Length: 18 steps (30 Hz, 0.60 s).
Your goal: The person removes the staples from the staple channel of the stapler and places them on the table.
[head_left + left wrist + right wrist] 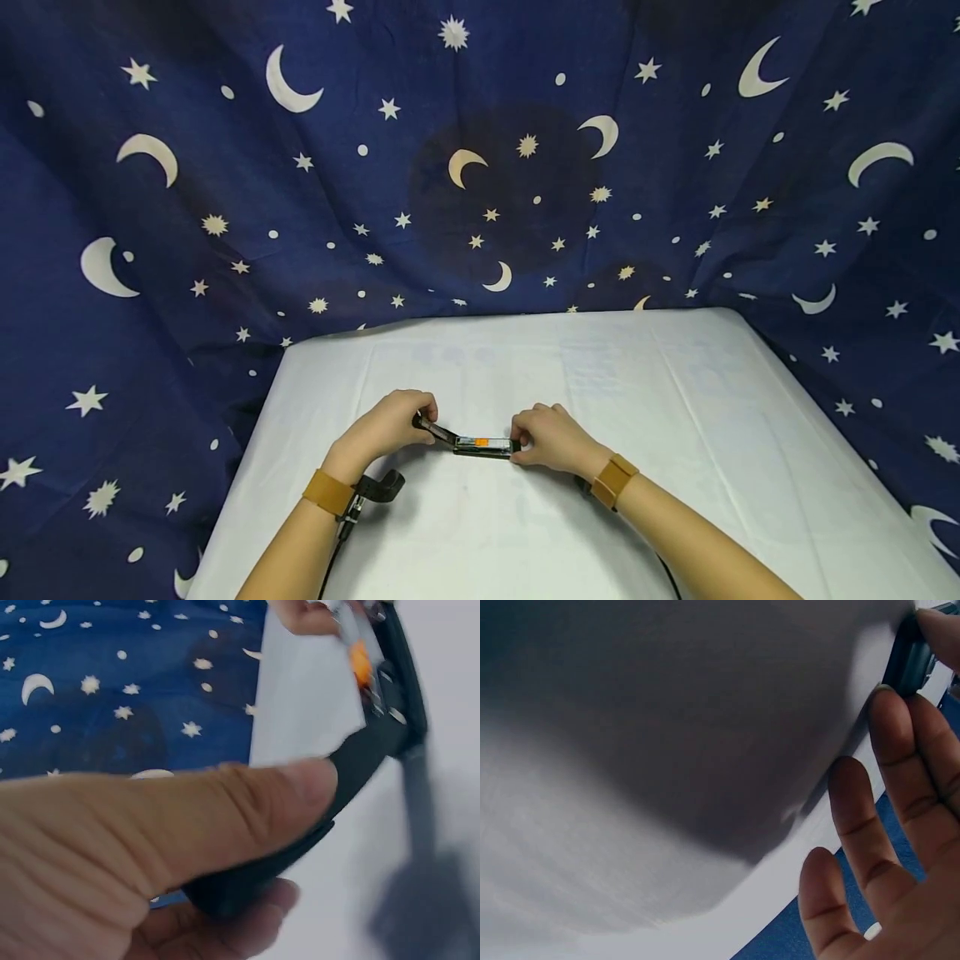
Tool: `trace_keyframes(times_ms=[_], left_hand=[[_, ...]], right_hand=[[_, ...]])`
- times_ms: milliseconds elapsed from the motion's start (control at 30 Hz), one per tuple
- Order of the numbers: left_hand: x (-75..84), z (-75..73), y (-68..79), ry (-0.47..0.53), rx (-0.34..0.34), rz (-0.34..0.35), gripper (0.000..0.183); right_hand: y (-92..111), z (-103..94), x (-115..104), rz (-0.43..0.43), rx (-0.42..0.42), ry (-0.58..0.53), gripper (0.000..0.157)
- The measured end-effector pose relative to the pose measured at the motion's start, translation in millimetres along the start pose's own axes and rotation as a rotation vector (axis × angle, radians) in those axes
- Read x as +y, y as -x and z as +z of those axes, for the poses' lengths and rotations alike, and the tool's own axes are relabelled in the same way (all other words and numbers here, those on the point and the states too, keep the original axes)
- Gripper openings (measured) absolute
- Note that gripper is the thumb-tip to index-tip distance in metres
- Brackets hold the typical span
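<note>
A black stapler (483, 454) is swung wide at its hinge between my two hands, low over the white table. An orange piece and a shiny metal channel show inside its right part. My left hand (393, 423) pinches the raised left arm of the stapler; in the left wrist view the thumb (277, 799) presses along its black cover (364, 761) and fingers curl beneath. My right hand (555, 437) grips the far right end between thumb and fingertips. In the right wrist view only that black end (910, 656) shows, and the other fingers are spread loosely.
A white cloth covers the table (675, 400). Behind it hangs a dark blue curtain (510, 192) with moons and stars. Each wrist wears a tan strap (328, 492) with a small black camera and a cable trailing toward me.
</note>
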<state>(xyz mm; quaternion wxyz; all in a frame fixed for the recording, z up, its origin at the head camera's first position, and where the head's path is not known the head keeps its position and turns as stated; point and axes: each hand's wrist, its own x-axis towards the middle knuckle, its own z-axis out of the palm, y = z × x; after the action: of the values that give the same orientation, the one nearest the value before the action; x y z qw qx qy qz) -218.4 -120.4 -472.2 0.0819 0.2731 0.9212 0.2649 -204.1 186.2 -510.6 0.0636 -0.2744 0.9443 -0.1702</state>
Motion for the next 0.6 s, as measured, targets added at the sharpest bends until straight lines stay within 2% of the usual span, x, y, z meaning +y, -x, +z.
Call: trace_keyframes(times_ms=[167, 333, 467, 600], left_hand=[[-11.6, 9.6, 5.4, -0.07, -0.027, -0.047, 0.026], [-23.0, 22.6, 5.3, -0.123, -0.021, -0.045, 0.028], [-30.2, 28.9, 5.4, -0.089, -0.025, -0.039, 0.029], [-29.5, 29.1, 3.0, -0.069, -0.017, -0.027, 0.027]], right_hand=[[1, 1.2, 0, 0.003, -0.003, -0.001, 0.025], [1, 2.1, 0, -0.004, -0.001, -0.004, 0.025], [2, 1.1, -1, -0.002, -0.002, -0.009, 0.025], [1, -0.1, -1, -0.005, -0.001, -0.002, 0.025]])
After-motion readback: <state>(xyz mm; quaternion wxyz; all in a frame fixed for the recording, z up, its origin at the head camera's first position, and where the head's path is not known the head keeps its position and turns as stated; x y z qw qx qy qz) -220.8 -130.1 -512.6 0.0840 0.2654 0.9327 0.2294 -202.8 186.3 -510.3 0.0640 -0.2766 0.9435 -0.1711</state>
